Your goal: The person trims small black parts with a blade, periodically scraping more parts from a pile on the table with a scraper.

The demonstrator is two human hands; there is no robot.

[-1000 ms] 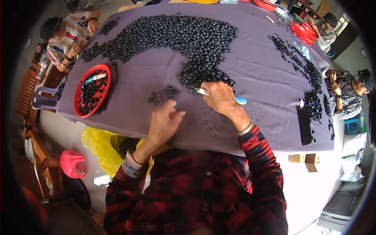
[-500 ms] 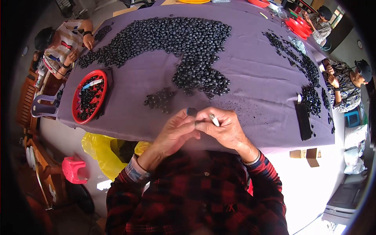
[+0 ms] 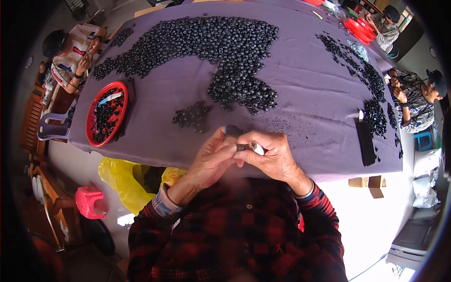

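Compared with half a second ago, the left hand point(image 3: 213, 152) and right hand point(image 3: 275, 152) remain together in the lower middle of the frame, but the white tool point(image 3: 258, 148) in the right hand now points its end more toward the camera. The right grip is closed around this tool; the left grip pinches a small dark piece point(image 3: 241, 147), which shows between the fingertips of both hands. At the upper left, the co-worker point(image 3: 70, 49), who had one hand down by the surface point(image 3: 159, 101), now has both hands raised close together. The black bead-like pile point(image 3: 241, 70) in the upper middle, the small dark cluster point(image 3: 192, 116) below it and the red basin point(image 3: 89, 123) at left look unchanged. A faint mark on the checked shirt point(image 3: 249, 225), at lower middle, is too small to read.
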